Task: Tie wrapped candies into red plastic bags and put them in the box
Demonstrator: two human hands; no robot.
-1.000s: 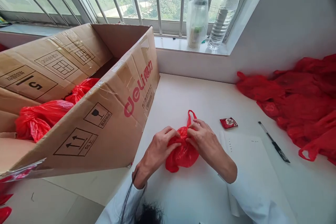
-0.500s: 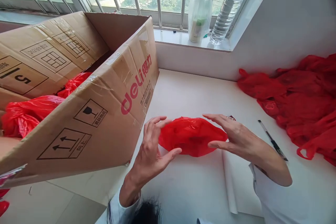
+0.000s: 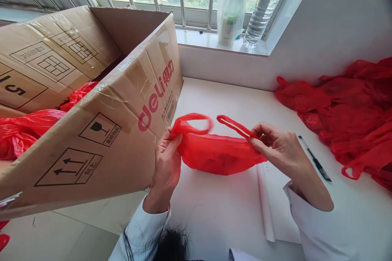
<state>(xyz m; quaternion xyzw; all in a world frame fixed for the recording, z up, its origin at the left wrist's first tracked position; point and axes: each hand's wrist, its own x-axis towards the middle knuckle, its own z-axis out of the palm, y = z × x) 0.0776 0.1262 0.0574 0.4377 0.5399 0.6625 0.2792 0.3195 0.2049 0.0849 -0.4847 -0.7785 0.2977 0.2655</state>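
Note:
A red plastic bag [image 3: 220,155] is stretched between my two hands above the white tabletop, its two handle loops raised along the upper edge. My left hand [image 3: 168,159] is closed on the bag at the base of its left loop, close beside the cardboard box. With thumb and fingers pinched together, my right hand [image 3: 274,142] grips the right loop near the bag's other end. What lies inside the bag cannot be made out.
At left stands a big open cardboard box [image 3: 131,130] with red plastic bags [image 3: 33,128] inside. A heap of red bags [image 3: 343,106] lies at right, near a pen [image 3: 315,159]. White paper [image 3: 278,212] rests on the table. A water bottle [image 3: 263,12] stands on the windowsill.
Both hands were spread open around the bag. They have since closed on its two ends, and the handle loops now stand up. The view has shifted slightly.

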